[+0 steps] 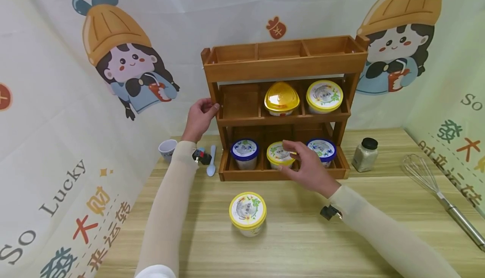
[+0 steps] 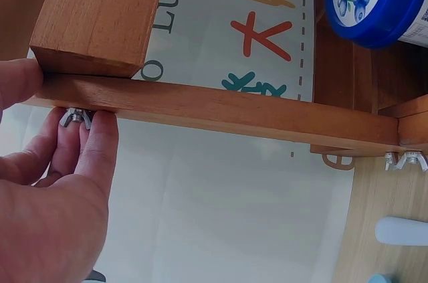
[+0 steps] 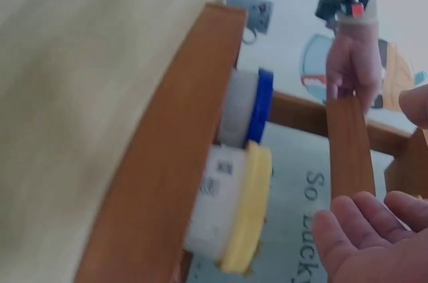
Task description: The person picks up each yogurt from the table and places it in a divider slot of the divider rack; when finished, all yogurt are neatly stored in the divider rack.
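Note:
A brown wooden three-tier shelf (image 1: 284, 72) stands at the back. My left hand (image 1: 200, 120) grips its left side rail (image 2: 221, 107), thumb on one face and fingertips on the other, beside a wing nut (image 2: 77, 117). My right hand (image 1: 311, 167) is before the bottom tier with bent, spread fingers, holding nothing. Nearest it is a yellow-lidded tub (image 1: 276, 153), flanked by blue-lidded tubs, left (image 1: 244, 149) and right (image 1: 319, 148); the hand partly covers the last. On the middle tier sit a triangular tub with a glossy amber lid (image 1: 282, 97) and another yellow-lidded tub (image 1: 324, 96).
A yellow-lidded tub (image 1: 248, 211) stands on the table in front of the shelf. To the left are a small cup (image 1: 166, 148) and a pale blue spoon (image 1: 211, 163). A black-capped jar (image 1: 365, 156) and a whisk (image 1: 441, 196) are at the right.

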The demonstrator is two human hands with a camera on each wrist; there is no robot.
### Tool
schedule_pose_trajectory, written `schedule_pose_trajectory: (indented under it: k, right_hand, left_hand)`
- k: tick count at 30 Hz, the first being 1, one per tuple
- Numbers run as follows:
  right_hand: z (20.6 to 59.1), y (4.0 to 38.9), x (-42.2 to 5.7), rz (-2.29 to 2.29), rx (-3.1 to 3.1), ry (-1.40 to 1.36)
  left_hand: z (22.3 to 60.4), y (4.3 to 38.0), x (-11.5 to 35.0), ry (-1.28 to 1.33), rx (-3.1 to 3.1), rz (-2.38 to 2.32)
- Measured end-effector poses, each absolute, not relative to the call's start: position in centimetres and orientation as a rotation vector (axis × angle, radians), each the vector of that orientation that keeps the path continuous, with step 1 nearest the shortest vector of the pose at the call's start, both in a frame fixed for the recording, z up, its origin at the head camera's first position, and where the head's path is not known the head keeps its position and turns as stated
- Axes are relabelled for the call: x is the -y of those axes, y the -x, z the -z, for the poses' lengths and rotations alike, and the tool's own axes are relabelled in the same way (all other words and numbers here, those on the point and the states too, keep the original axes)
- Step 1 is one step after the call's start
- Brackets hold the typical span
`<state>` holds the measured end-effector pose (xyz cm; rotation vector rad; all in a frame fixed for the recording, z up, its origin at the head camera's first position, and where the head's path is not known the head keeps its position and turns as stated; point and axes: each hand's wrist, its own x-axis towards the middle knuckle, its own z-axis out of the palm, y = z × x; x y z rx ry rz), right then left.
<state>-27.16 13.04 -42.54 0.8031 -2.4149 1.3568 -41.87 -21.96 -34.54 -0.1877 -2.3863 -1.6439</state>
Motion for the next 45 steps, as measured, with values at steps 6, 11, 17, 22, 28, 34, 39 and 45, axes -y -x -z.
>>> schedule_pose_trajectory:
  k: [6, 11, 17, 22, 28, 34, 39, 45]
  right_hand:
    - [43.5, 26.2, -11.8, -1.305, 2.465, -0.892]
    - [44.0, 25.3, -10.8, -1.400, 2.493, -0.972]
    - [44.4, 24.5, -9.8, -1.408, 2.592, -1.049]
    - [45.0, 24.3, -9.0, -1.436, 2.639, -1.130]
    - [45.2, 23.8, -8.5, -1.417, 2.724, -1.222]
    - [45.4, 23.6, -8.0, -1.479, 2.764, -1.338]
    - [45.7, 23.6, -7.5, -1.479, 2.830, -1.373]
    - [46.0, 23.5, -7.3, -1.458, 2.855, -1.399]
  left_hand:
    - [34.6, 42.0, 22.0, 0.187, 2.378, 1.639]
    - [34.5, 41.9, 21.9, 0.188, 2.382, 1.632]
    - [34.3, 41.8, 21.8, 0.177, 2.394, 1.633]
    - [34.2, 41.8, 21.9, 0.186, 2.388, 1.649]
    - [34.4, 41.9, 22.0, 0.195, 2.388, 1.661]
    - [34.5, 41.9, 22.0, 0.188, 2.388, 1.657]
    - [34.5, 41.8, 22.0, 0.187, 2.388, 1.655]
    - [34.4, 41.7, 22.0, 0.186, 2.392, 1.653]
